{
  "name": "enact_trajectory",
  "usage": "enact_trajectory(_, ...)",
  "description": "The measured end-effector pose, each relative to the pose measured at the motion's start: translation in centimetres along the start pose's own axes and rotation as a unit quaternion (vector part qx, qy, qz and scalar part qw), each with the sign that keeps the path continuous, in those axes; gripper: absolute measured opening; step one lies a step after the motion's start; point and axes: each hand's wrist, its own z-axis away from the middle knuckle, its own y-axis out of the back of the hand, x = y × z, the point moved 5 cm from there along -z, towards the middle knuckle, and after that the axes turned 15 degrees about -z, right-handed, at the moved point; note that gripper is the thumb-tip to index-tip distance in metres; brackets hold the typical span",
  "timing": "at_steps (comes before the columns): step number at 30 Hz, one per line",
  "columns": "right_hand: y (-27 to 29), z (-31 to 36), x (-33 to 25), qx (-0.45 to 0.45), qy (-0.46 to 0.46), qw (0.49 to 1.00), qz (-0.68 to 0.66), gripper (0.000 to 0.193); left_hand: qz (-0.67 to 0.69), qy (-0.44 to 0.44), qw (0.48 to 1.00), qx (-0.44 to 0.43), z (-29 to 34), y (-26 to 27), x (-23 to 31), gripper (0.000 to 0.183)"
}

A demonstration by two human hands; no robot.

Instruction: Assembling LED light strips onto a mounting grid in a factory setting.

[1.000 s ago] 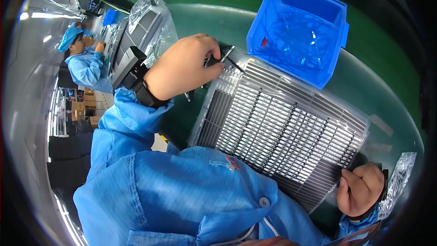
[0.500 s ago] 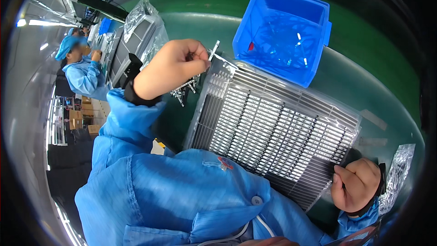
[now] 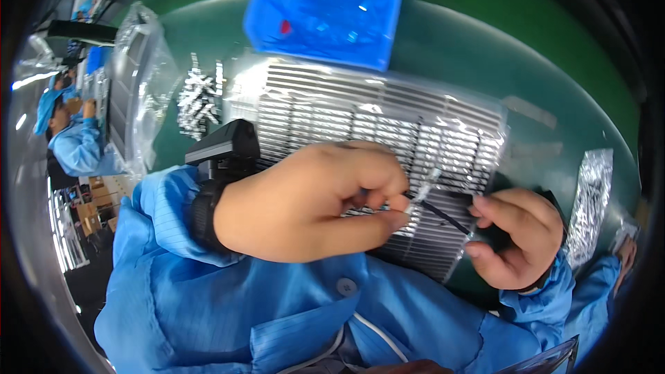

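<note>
My left hand (image 3: 318,201) is over the tray, thumb and forefinger pinched on a small silvery strip piece (image 3: 427,185), blurred by motion. A thin black strip (image 3: 447,217) slants from those fingertips toward my right hand (image 3: 516,239); whether it joins the silvery piece I cannot tell. The right hand's thumb and fingers are parted around the black strip's far end, apparently without gripping it. Beneath the hands lies a dark ribbed tray (image 3: 436,253) in clear plastic, filled with rows of small black-and-white strip parts (image 3: 388,125).
Behind the tray stands a blue bin (image 3: 315,52) holding blue film-like scraps. A pile of silvery parts (image 3: 199,100) lies to the left, near bagged trays (image 3: 138,83). A silvery bag (image 3: 590,201) is at right. Co-workers (image 3: 73,131) sit at far left; another person's hand (image 3: 625,256) shows at far right.
My left hand has come from the tray's far left corner toward my right hand, carrying the strip piece. My right hand has parted its fingers. The view has shifted.
</note>
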Motion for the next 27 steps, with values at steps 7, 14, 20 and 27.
enact_trajectory(7,-0.1,0.2,3.2,0.013,-0.024,0.997,-0.07,0.024,-0.001,-0.045,0.998,-0.046,-4.6,-3.2,-2.3,0.011)
enact_trajectory(14,0.2,0.0,4.4,0.031,-0.028,0.998,0.045,0.02,0.064,-0.07,0.994,-0.054,-5.3,-3.5,-4.2,0.014)
enact_trajectory(20,0.6,-0.7,5.3,0.04,-0.029,0.981,0.188,0.026,0.101,-0.074,0.992,0.032,-5.7,-2.8,-5.1,0.021)
enact_trajectory(27,-1.3,-0.3,4.1,-0.031,0.007,0.999,-0.033,0.03,0.125,-0.169,0.975,0.076,-5.4,-2.7,-4.9,0.025)
